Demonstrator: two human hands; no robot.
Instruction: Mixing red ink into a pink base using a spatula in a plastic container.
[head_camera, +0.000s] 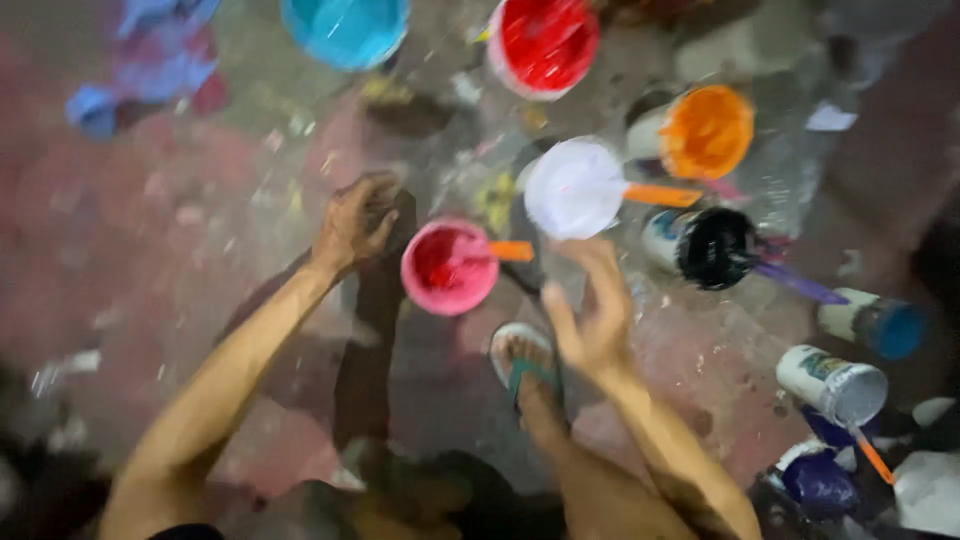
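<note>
Hands first: we see our left hand (355, 222) stretched forward over the paint-spattered floor (200, 250), just left of the pink pot (450, 267). Its fingers are curled together in a loose fist; motion blur hides whether they grip anything, so we cannot tell. Our right hand (592, 318) hovers just right of the pink pot and below the white pot (574, 188). Its fingers are spread and slightly bent, holding nothing.

Pink pot: it stands on the floor between the two hands, touching neither as far as we can tell. An orange stick (510, 251) rests in it, handle pointing right. A foot in a sandal (527, 362) is planted just below it.

Surrounding pots: white, with its own orange stick; black (715, 247), with a purple stick; orange (707, 131); red (545, 42); blue (345, 28) at the top edge. More tubs (835, 385) lie at the right edge, some tipped on their sides.
</note>
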